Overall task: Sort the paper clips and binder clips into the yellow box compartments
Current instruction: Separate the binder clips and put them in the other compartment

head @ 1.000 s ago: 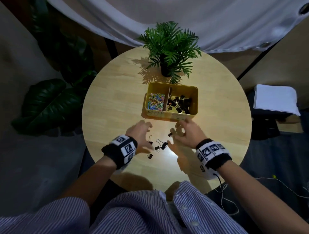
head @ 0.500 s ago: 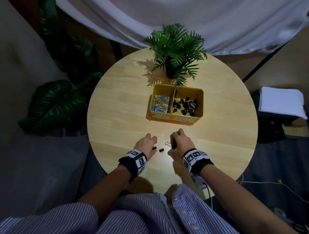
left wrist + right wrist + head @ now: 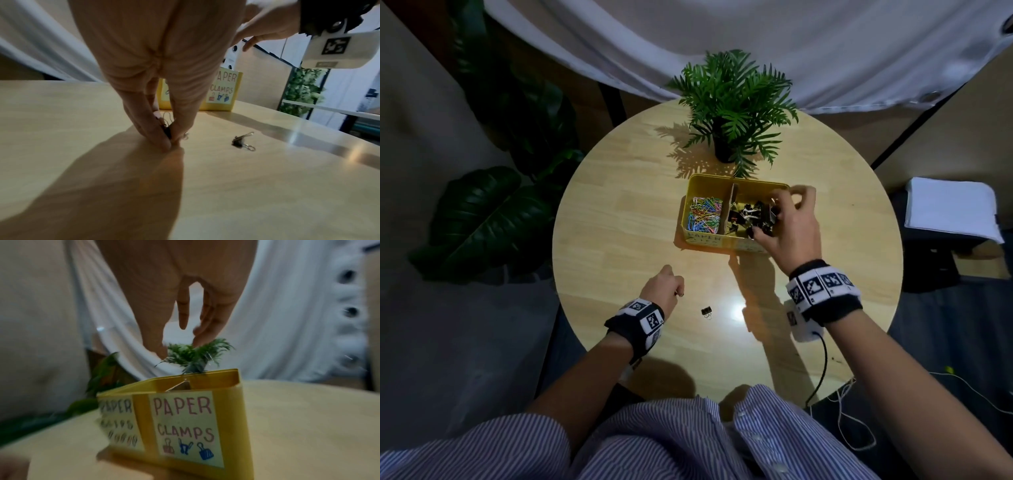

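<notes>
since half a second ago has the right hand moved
Yes. The right hand went from the near table edge up to the yellow box, now over its binder clip side.

A round wooden desk [image 3: 619,212] carries a potted fern [image 3: 732,109] — behind it, a white curtain [image 3: 722,37]; beside it, dark leaves [image 3: 482,219].

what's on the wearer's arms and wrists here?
Forearms bare. Each wrist has a black band with white blocks printed with black square markers: left wristband, right wristband. A white camera unit under the right wrist trails a black cable. Blue-and-white striped shirt.
</notes>
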